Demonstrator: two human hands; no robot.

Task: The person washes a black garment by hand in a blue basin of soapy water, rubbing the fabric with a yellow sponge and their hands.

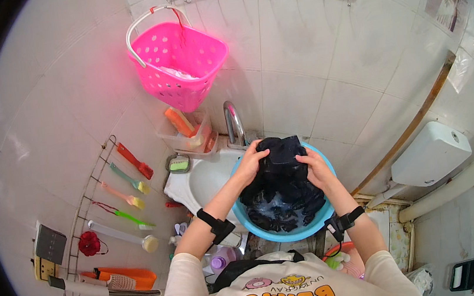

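My left hand [250, 164] and my right hand [314, 166] grip a dark wet cloth garment [282, 155] from its two sides, thumbs on top. Its upper part is lifted above a light blue plastic basin [289, 235]; the rest lies in sudsy water inside. The basin stands against the right side of a white washbasin [207, 180], in front of a curved metal faucet [234, 121]. A black strap is around each of my forearms. The fingertips behind the cloth are hidden.
A pink basket [181, 88] hangs above the faucet. Brushes [130, 196] hang on a wall rack at left. A clear container with sponges [186, 132] and a soap dish [178, 164] sit by the washbasin. A wooden pole [412, 126] leans beside a white cistern [431, 155] at right.
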